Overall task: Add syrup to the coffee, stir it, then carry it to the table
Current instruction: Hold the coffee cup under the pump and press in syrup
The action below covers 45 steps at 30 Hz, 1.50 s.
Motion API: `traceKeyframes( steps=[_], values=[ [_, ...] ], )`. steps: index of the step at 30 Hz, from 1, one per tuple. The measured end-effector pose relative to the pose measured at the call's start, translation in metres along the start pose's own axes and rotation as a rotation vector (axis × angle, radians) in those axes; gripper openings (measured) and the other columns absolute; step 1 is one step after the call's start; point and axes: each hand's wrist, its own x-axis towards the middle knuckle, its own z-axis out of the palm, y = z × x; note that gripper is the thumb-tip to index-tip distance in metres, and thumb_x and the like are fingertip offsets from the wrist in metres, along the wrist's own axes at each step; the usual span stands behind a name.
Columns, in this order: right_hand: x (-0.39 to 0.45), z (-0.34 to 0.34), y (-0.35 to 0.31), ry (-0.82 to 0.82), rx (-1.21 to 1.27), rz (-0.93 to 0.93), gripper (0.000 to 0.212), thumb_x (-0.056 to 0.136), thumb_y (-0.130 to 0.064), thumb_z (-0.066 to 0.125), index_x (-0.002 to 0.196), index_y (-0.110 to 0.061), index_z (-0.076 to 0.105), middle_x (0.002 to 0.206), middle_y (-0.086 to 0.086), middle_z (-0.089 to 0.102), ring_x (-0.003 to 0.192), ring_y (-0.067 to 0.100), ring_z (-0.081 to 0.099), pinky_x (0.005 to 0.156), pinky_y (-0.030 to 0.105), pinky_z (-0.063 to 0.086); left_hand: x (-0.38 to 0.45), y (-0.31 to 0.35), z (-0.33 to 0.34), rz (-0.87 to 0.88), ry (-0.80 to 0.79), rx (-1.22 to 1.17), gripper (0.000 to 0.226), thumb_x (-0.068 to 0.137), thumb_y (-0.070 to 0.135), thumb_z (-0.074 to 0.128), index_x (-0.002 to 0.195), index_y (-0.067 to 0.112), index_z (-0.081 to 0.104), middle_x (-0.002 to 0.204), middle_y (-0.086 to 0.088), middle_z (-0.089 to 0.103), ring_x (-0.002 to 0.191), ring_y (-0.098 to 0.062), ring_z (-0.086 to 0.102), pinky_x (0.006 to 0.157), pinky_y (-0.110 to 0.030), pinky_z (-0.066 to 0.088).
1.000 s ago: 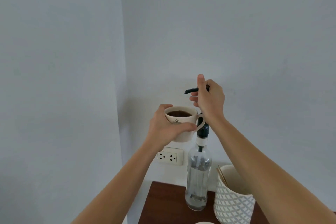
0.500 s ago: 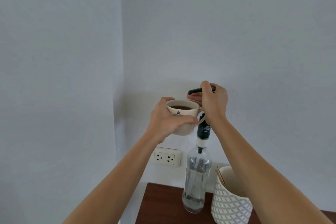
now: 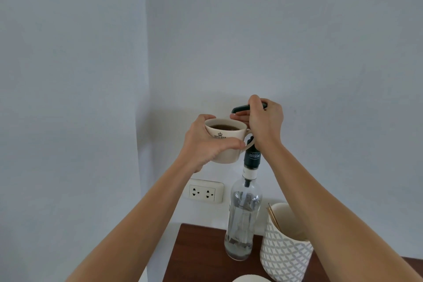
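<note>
The bottle (image 3: 243, 217) stands upright on the dark wooden worktop (image 3: 196, 256), near its back edge, and everything else is placed from it here. It is clear glass with a white neck label and a dark collar, and little liquid shows in it. A black pump (image 3: 242, 108) tops the bottle, its spout pointing left.

The right hand (image 3: 265, 122) is above the bottle, curled shut over the pump head, the thumb lying across the top and the fingers (image 3: 239, 118) tucked under the spout. How far the pump is pressed cannot be told.

The left hand (image 3: 209, 143) is up and to the left of the bottle's neck, closed around the body of the cup (image 3: 225, 142), thumb on the near side and fingers wrapped behind. The cup is held in the air, upright, well above the worktop, its rim just below and left of the spout tip. Dark coffee (image 3: 223, 127) fills it nearly to the rim. The cup's handle (image 3: 250, 142) points right, just in front of the bottle's collar.

Just right of the bottle stands a white patterned holder (image 3: 283, 256) with thin wooden sticks (image 3: 273, 216) leaning at its left rim. On the wall to the left of the bottle is a double socket (image 3: 204, 191). A pale rounded edge at the bottom, in front of the bottle, is too cropped to identify.
</note>
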Motion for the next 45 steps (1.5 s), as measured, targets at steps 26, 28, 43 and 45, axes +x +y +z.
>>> traceKeyframes(
  steps=[26,28,43,45],
  values=[
    [0.0011,-0.0007,0.0015,-0.005,-0.007,-0.001,0.028,0.083,-0.012,0.049,0.055,-0.009,0.051,0.053,0.014,0.072,0.063,0.035,0.077,0.074,0.058,0.062,0.0,-0.001,0.0008,-0.02,-0.01,-0.024,0.087,0.041,0.034,0.091,0.118,0.025,0.052,0.11,0.003,0.067,0.097,-0.016,0.065,0.071,-0.028,0.052],
    [0.0016,-0.0006,0.0025,-0.007,-0.004,-0.007,0.03,0.082,-0.013,0.048,0.053,-0.009,0.051,0.053,0.013,0.072,0.063,0.035,0.077,0.074,0.058,0.061,-0.0001,-0.0006,0.001,-0.023,-0.009,-0.031,0.087,0.041,0.033,0.091,0.119,0.025,0.052,0.11,0.003,0.067,0.097,-0.016,0.065,0.071,-0.028,0.051],
    [0.0036,0.0006,0.0066,0.007,0.009,-0.008,0.029,0.083,-0.011,0.048,0.054,-0.009,0.048,0.056,0.018,0.071,0.061,0.035,0.077,0.069,0.057,0.061,0.0006,0.0018,0.0005,-0.028,-0.018,-0.034,0.093,0.039,0.033,0.091,0.123,0.023,0.052,0.113,0.0,0.067,0.099,-0.018,0.065,0.071,-0.029,0.051],
    [0.004,0.0004,0.0069,0.009,0.002,-0.011,0.03,0.083,-0.011,0.047,0.053,-0.009,0.047,0.056,0.019,0.071,0.061,0.035,0.077,0.069,0.057,0.061,0.0002,0.0019,0.0005,-0.026,-0.02,-0.034,0.098,0.032,0.036,0.091,0.121,0.024,0.052,0.113,0.0,0.067,0.099,-0.018,0.066,0.071,-0.029,0.051]
  ],
)
